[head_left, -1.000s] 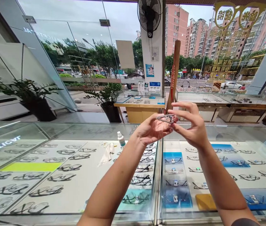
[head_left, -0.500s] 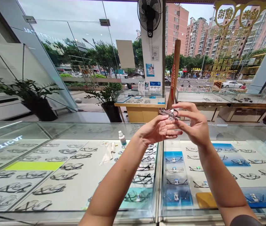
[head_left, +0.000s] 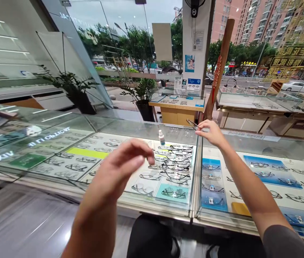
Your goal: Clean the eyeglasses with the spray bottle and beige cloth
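Pinched in my right hand is a thin-framed pair of glasses, held up above the far part of the glass counter. My left hand is apart from it, closer to the camera and slightly blurred. Its fingers curve forward with the thumb apart, and nothing shows in its grasp. Just beyond its fingertips, a small white bottle stands upright. The white cloth is out of sight, possibly behind my left hand.
Rows of glasses fill the display to the right of my left hand. Blue panels with more frames lie on the right, near a yellow case. Potted plants and a wooden post stand beyond the counter.
My left hand has let go of the glasses and moved left and nearer the camera. My right hand keeps the glasses. The view has turned left and down.
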### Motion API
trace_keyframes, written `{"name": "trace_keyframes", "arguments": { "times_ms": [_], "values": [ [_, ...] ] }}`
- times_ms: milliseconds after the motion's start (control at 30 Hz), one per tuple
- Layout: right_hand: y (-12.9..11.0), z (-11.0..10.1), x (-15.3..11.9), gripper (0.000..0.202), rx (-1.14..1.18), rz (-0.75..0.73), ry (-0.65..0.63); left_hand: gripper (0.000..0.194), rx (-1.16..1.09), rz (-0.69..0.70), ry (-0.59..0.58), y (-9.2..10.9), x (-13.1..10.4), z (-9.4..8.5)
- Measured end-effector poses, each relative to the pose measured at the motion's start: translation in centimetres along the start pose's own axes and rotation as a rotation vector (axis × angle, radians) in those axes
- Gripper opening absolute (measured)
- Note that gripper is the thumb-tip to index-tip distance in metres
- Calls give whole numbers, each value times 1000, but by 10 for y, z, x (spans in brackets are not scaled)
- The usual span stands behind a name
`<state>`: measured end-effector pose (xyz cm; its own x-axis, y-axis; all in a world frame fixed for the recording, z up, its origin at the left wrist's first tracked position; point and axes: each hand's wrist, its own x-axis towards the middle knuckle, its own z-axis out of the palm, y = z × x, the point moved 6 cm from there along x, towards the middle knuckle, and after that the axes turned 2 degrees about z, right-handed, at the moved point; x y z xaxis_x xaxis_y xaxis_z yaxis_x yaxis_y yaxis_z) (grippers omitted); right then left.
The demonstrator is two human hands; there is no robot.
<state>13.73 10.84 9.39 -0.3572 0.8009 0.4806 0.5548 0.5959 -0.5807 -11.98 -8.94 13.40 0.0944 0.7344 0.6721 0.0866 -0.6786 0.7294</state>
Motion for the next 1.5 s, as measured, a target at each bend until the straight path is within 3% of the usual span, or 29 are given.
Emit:
{"name": "trace_keyframes", "arguments": {
  "times_ms": [100,200,233,300,333,433,533,600,667,700,867,1000,1100,1233,1333,1500],
  "values": [
    [24,54,26,14,-318,174,-220,20,147,-384,-412,-16,-58,15],
    [39,92,47,13,-425,246,-335,29,165,-769,-817,-46,-117,25],
    [44,102,52,13,-443,263,-363,30,128,-863,-924,-57,-137,27],
    [52,118,60,12,-481,291,-420,32,35,-1057,-973,-86,-176,26],
    [56,125,63,12,-496,302,-445,34,-35,-1155,-931,-103,-197,24],
    [64,142,66,11,-523,323,-499,43,-159,-1330,-602,-158,-254,15],
    [68,153,66,14,-532,339,-526,51,-259,-1617,109,-210,-316,-4],
    [70,157,66,15,-535,348,-533,55,-300,-1717,498,-233,-348,-10],
    [71,159,67,13,-535,353,-536,50,-318,-1698,738,-250,-364,-14],
    [71,159,67,11,-535,353,-536,44,-318,-1676,789,-257,-367,-14],
    [63,147,68,11,-541,340,-493,21,-295,-1575,883,-283,-364,-16],
    [52,123,56,26,-546,290,-368,20,-336,-1493,902,-292,-358,-15],
    [52,103,32,30,-550,263,-295,25,-361,-1457,887,-292,-355,-13],
    [69,82,-9,29,-564,258,-239,34,-347,-1449,842,-285,-350,-11],
    [87,70,-36,28,-574,266,-202,31,-303,-1479,813,-274,-347,-11],
    [115,61,-56,27,-572,269,-145,18,-151,-1634,762,-236,-366,-14]
  ]
}}
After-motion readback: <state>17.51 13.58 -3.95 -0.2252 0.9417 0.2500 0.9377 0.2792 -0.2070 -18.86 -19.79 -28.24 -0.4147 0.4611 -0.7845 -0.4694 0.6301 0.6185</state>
